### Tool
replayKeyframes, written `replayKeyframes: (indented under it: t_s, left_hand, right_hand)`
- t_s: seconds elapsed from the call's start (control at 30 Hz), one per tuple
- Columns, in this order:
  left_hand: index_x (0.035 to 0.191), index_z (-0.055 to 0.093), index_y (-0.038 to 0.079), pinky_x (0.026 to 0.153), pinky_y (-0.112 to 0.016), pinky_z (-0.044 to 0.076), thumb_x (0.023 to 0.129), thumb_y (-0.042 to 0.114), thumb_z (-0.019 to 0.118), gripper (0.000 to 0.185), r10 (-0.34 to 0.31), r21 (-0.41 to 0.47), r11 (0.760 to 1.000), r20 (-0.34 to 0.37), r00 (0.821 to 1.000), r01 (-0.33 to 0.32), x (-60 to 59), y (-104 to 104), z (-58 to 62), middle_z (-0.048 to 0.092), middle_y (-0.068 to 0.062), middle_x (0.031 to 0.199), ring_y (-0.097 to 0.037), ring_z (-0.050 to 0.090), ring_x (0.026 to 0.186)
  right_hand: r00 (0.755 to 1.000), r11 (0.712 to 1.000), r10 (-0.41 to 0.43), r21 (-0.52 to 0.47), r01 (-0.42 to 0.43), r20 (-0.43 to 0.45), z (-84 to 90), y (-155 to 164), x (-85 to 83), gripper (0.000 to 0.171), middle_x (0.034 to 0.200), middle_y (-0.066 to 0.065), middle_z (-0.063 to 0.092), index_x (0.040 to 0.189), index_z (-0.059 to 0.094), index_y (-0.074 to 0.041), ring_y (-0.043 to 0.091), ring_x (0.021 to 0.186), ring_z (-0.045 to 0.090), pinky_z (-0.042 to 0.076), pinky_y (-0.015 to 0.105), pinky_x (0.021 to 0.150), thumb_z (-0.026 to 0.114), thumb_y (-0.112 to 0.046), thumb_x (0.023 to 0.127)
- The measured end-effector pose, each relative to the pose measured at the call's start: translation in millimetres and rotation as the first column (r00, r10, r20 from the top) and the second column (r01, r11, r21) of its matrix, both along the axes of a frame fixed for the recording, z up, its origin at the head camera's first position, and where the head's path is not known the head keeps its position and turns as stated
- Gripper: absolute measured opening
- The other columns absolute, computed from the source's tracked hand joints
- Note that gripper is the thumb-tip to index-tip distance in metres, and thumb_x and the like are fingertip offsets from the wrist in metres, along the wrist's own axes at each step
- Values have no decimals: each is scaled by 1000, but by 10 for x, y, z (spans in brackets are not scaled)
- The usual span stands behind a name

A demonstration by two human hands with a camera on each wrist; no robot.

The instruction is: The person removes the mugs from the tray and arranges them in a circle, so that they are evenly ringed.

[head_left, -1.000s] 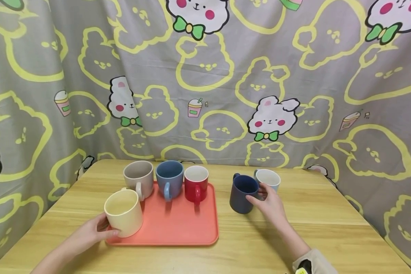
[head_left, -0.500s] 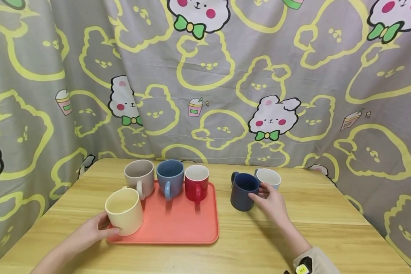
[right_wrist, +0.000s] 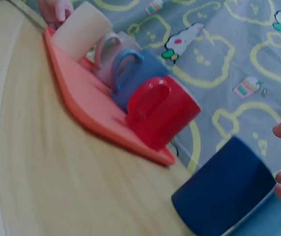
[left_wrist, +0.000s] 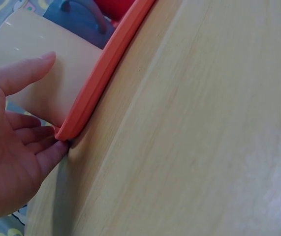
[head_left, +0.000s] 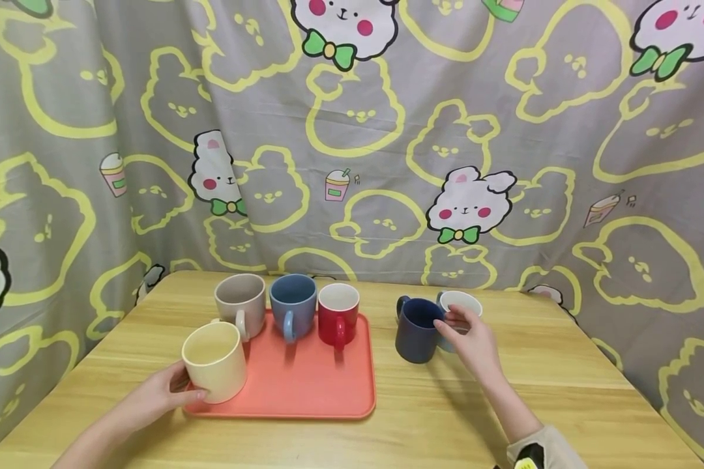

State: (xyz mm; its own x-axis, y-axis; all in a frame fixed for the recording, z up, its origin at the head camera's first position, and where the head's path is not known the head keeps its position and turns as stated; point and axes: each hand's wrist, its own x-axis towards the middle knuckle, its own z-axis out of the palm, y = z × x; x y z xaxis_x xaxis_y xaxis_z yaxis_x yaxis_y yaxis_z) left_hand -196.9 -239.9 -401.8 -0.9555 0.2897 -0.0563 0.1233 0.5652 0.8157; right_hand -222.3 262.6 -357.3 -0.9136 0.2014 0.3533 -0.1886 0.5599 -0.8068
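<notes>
Cupping the cream mug [head_left: 214, 360] with our left hand [head_left: 155, 398], we set thumb and fingers against its smooth wall; this grip wraps the mug, which stands at the near left corner of the coral tray [head_left: 311, 391], so the rounded rim keeps it seated. Our right hand [head_left: 472, 340] reaches over the pale blue mug [head_left: 461, 302], fingers curled at its rim; we cannot tell whether this grip has closed. That mug stands on the wooden surface [head_left: 563, 384], touching the navy mug [head_left: 416, 329]. On the tray's far edge, taupe [head_left: 240, 303], blue [head_left: 293, 303] and red [head_left: 337, 312] mugs stand in a row, handles facing us. All appear matte-glazed cylinders.
</notes>
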Motion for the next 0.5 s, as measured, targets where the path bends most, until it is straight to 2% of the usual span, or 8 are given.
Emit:
replayKeyframes:
  t_s: [0.1,0.23,0.3,0.37,0.5]
  left_hand:
    - [134,23,-21,95,-49,38,85,25,67,81,2,2,1000,2,1000,-2,7,-5,-4,33,-39,135,-48,39,122]
    - [134,23,-22,96,-50,37,85,24,67,80,-3,11,1000,-3,1000,3,12,1,2,32,-39,135,-48,38,122]
    - [134,23,-22,96,-49,37,86,23,67,79,-11,21,1000,-11,1000,11,14,7,6,32,-39,135,-48,37,123]
    - [134,23,-22,96,-46,39,86,23,66,79,-16,31,999,-19,1000,16,18,12,10,32,-39,135,-48,37,123]
    - [134,23,-22,92,-29,43,86,21,66,77,-23,60,998,-24,999,24,24,9,3,33,-38,136,-47,38,123]
  right_hand:
    - [997,999,36,2,-36,-70,53,-83,18,45,100,16,66,112,61,5,23,90,64,48,18,74,73,-25,80]
    - [981,989,147,5,-147,-125,124,-262,40,43,96,17,66,108,62,7,22,88,64,51,24,73,75,-22,79]
    - [973,980,200,1,-201,-115,139,-362,37,40,97,17,66,109,62,7,23,89,63,51,25,74,74,-18,79]
    - [970,972,235,-5,-236,-69,148,-464,35,38,98,14,66,111,63,3,23,91,62,51,27,77,74,-16,79]
    - [958,958,287,15,-287,-24,129,-666,36,33,98,10,66,109,65,-1,21,91,63,51,27,77,74,-12,79]
